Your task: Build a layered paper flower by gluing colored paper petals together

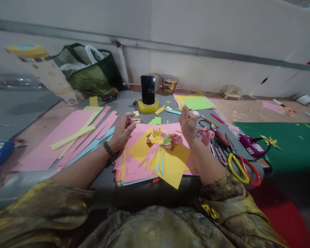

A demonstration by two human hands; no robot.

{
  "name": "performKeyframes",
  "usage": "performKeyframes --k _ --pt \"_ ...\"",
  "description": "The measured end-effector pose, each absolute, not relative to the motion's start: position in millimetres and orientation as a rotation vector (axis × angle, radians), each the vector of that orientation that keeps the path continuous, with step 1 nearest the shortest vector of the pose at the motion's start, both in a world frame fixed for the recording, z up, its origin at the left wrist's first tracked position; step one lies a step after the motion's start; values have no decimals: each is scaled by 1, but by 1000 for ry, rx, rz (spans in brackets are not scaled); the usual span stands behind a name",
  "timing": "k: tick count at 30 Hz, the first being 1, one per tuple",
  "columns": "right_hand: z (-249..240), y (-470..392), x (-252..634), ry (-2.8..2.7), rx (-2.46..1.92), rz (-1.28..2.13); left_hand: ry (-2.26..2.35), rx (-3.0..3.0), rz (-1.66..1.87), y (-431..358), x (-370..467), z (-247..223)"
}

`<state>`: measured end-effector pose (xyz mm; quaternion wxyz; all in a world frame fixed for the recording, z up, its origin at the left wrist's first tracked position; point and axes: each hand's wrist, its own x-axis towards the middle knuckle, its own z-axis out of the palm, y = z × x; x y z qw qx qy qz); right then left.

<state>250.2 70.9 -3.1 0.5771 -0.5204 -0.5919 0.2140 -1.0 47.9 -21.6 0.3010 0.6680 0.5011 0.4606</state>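
Observation:
My left hand (pixel 122 132), a dark beaded bracelet at its wrist, hovers by the left edge of the stacked coloured paper (pixel 134 174). Its fingers are loosely bent and apart from the thumb. On the right of the stack, my right hand (pixel 188 124) is raised with its fingers curled closed; whatever they may hold is hidden. Between the hands lies a paper flower (pixel 159 137) with yellow, green and pink strips, touched by neither hand. Beneath it are yellow paper sheets (pixel 174 165). A pink glue gun (pixel 205 134) rests beside my right wrist.
Pink paper sheets (pixel 54 139) and cut strips spread to the left. A phone (pixel 148 90) stands in a yellow tape roll (pixel 148 107) behind. Scissors (pixel 238 168) and several tools lie at the right. A bag (pixel 95 75) and a tall bottle (pixel 50 72) stand back left.

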Motion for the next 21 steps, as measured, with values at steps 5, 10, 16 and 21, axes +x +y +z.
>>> performKeyframes --k 5,10,16,21 --pt "1 67 249 -1635 -1451 686 1288 1725 1142 42 6 -18" --pt "7 57 244 -2026 -1766 798 1277 1801 1027 39 9 -16" --pt "8 49 235 -2171 -1793 788 1278 1893 940 41 11 -24" --pt "-5 51 225 -2119 -1601 812 1305 1932 814 40 14 -24"
